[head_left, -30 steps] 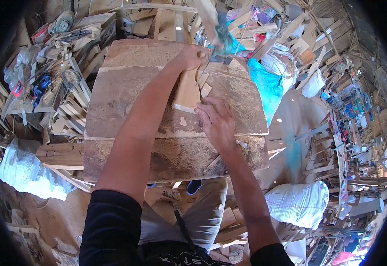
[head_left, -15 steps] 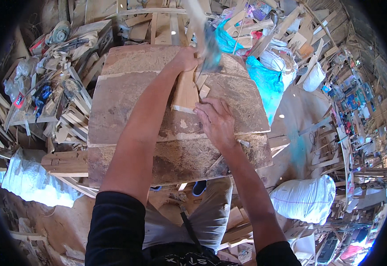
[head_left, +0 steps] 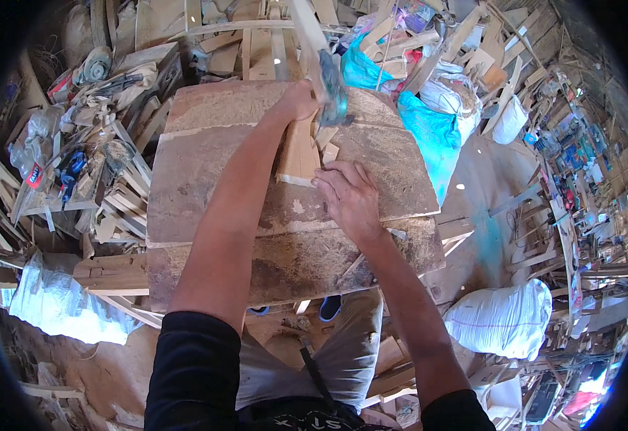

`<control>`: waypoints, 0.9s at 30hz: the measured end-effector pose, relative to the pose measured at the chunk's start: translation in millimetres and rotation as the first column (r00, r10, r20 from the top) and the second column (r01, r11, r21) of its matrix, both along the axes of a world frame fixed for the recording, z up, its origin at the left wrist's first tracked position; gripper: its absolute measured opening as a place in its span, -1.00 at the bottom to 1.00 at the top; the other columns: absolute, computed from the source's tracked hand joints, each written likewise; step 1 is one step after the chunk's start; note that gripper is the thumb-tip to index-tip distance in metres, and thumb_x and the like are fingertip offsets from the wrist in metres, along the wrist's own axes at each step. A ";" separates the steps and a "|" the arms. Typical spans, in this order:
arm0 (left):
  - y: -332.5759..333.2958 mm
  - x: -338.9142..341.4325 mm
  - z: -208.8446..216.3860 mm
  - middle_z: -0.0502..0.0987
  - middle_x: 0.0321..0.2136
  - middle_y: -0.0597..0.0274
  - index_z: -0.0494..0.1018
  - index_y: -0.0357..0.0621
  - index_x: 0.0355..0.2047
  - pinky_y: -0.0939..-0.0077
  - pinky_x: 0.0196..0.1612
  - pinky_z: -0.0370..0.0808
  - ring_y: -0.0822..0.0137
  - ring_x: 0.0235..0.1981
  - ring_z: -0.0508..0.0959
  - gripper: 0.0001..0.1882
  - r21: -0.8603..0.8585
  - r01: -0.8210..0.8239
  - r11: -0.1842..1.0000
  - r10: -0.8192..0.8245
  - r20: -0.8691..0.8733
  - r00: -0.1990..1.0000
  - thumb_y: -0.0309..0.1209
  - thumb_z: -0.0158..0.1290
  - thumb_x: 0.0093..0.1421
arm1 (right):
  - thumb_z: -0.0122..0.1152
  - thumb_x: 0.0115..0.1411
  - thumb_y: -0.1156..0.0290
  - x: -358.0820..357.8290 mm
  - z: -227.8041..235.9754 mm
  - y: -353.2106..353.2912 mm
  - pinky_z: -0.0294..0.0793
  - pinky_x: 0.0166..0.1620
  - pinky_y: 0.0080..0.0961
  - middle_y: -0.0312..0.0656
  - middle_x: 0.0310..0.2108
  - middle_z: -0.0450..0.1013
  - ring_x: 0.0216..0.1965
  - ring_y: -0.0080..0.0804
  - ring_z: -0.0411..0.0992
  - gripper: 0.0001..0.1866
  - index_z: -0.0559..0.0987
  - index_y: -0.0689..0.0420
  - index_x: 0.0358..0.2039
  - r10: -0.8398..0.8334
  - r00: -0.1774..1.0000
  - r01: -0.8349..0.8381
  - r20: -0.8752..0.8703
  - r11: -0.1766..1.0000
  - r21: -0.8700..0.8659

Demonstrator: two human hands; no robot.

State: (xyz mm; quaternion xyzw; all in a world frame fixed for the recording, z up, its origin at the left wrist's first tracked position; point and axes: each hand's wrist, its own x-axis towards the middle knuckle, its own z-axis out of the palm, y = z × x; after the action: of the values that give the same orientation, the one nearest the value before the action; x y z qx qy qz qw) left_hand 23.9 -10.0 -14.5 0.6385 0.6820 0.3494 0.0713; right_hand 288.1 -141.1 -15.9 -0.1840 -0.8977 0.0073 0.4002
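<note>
A pale wooden piece (head_left: 299, 152) lies on the worn brown worktable (head_left: 206, 169), its light end edge facing me. My left hand (head_left: 298, 100) is closed over its far end, the fingers partly hidden behind it. At its near right corner my right hand (head_left: 350, 197) pinches the edge with the fingertips, the other fingers bent. Just right of my left hand, a blue-green metal part (head_left: 333, 90), which looks like a saw guide, hangs over the table. Small wood offcuts (head_left: 330, 151) lie between the piece and my right hand.
Sawdust coats the table's near board (head_left: 307, 262). Scrap wood and a blue power tool (head_left: 72, 172) are piled at the left. A turquoise sack (head_left: 429, 133) touches the table's right side. A white sack (head_left: 504, 320) lies on the floor at the right.
The view has shifted slightly, so the table appears a little lower. The blue-green part shows more sharply and farther left. Both hands keep their hold on the wooden piece.
</note>
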 end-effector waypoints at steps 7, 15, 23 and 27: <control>48.0 -31.4 -46.0 0.66 -0.08 -0.27 0.66 -0.12 -0.04 0.03 0.10 0.59 -0.26 0.00 0.64 -0.50 0.096 0.032 0.995 -0.027 -0.052 0.998 -0.03 0.28 0.15 | 0.45 0.17 0.40 -3.6 0.1 0.1 0.50 -0.01 -0.22 -0.26 -0.20 0.52 -0.16 -0.21 0.50 -0.81 0.69 0.05 -0.20 -0.002 1.000 0.002 -0.006 1.000 -0.011; 28.1 -7.7 -23.3 0.66 -0.11 -0.26 0.64 -0.04 0.02 0.01 0.11 0.58 -0.24 -0.01 0.64 -0.54 0.121 0.077 0.990 -0.070 -0.064 0.996 -0.07 0.26 0.20 | 0.43 0.18 0.40 3.0 1.1 5.2 0.51 -0.03 -0.24 -0.24 -0.22 0.54 -0.15 -0.20 0.51 -0.83 0.71 0.09 -0.21 -0.028 0.999 0.028 0.022 1.000 0.002; 33.8 -6.4 -21.9 0.66 -0.12 -0.27 0.66 -0.12 -0.02 -0.06 0.10 0.57 -0.26 -0.01 0.64 -0.56 0.119 0.050 0.992 -0.040 -0.085 0.996 -0.08 0.23 0.23 | 0.40 0.21 0.39 3.5 -0.3 6.5 0.51 -0.01 -0.25 -0.24 -0.23 0.53 -0.17 -0.19 0.50 -0.83 0.72 0.08 -0.18 -0.047 0.999 0.048 0.026 0.999 -0.014; 58.0 -54.1 -54.8 0.66 -0.14 -0.32 0.67 -0.20 -0.11 -0.07 0.10 0.58 -0.29 -0.02 0.64 -0.55 0.181 0.077 0.981 -0.047 -0.164 0.985 -0.06 0.23 0.21 | 0.38 0.23 0.38 -8.3 0.2 3.5 0.52 -0.01 -0.26 -0.24 -0.23 0.52 -0.16 -0.19 0.49 -0.83 0.72 0.08 -0.17 -0.016 1.000 0.017 0.015 1.000 -0.018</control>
State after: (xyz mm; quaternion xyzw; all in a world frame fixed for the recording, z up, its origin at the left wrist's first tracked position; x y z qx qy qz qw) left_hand -30.2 48.0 -69.3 0.6890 0.6296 0.3575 -0.0324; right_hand 279.7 -137.6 -15.7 -0.1951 -0.8990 0.0107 0.3919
